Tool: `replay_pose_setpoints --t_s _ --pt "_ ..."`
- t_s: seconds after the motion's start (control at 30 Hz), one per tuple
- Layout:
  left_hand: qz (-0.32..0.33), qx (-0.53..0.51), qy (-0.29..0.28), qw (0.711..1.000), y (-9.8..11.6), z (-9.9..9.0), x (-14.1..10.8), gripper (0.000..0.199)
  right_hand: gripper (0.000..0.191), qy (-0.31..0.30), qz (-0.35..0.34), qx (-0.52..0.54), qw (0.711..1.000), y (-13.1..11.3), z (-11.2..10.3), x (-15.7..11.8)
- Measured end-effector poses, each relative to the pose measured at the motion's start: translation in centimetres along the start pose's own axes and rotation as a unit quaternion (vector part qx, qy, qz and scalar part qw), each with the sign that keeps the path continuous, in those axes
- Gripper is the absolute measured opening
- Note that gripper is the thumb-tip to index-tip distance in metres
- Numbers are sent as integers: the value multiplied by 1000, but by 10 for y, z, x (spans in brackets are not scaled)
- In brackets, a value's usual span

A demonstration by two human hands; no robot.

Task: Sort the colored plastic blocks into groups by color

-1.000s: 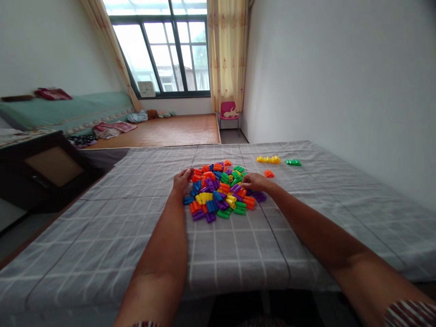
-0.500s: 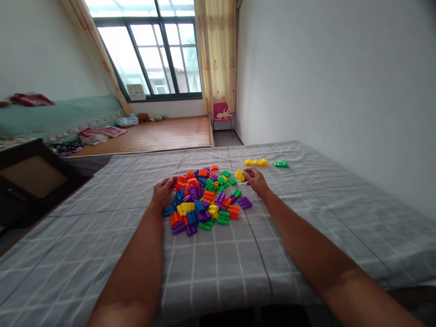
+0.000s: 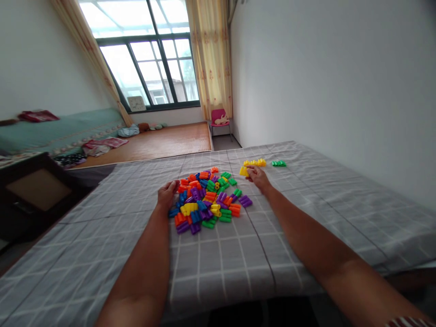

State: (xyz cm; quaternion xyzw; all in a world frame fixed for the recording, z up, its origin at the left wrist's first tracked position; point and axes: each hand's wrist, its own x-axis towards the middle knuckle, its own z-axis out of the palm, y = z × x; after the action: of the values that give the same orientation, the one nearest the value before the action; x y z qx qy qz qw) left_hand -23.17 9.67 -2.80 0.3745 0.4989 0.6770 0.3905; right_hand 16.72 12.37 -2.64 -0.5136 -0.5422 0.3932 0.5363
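Note:
A heap of small ribbed plastic blocks in purple, blue, orange, green and yellow [image 3: 189,209] lies on the checked grey cloth [image 3: 231,259]. My right hand [image 3: 259,178] pinches a yellow block [image 3: 244,171] right of the heap, just in front of a row of yellow blocks [image 3: 255,162]. Further right lies a short green row [image 3: 279,163]. At the heap's left edge is my left hand [image 3: 167,193], its fingers closed beside the orange blocks; whatever its fingertips hold, if anything, is hidden.
Behind the cloth-covered surface is a low bed [image 3: 170,139] with a mat. A dark cabinet [image 3: 34,190] stands at the left, and a pink chair [image 3: 220,119] under the curtain. A white wall [image 3: 327,91] runs along the right.
My right hand has carried the yellow block away from the heap, right and towards the yellow row. My left hand stays at the heap's left edge. The camera view has tilted slightly.

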Motion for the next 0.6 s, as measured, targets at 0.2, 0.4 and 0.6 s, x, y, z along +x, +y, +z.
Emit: replay_pose_setpoints --t_s 0.2,0.4,0.6 --pt "-80 94 -25 992 19 0 4 14 33 109 30 -133 985 -17 -35 45" --pt "-38 181 -83 979 19 -10 9 19 29 131 53 -397 907 -8 -39 67" --pt "59 214 -58 973 -2 -22 -4 20 21 97 68 -471 874 2 -26 71"
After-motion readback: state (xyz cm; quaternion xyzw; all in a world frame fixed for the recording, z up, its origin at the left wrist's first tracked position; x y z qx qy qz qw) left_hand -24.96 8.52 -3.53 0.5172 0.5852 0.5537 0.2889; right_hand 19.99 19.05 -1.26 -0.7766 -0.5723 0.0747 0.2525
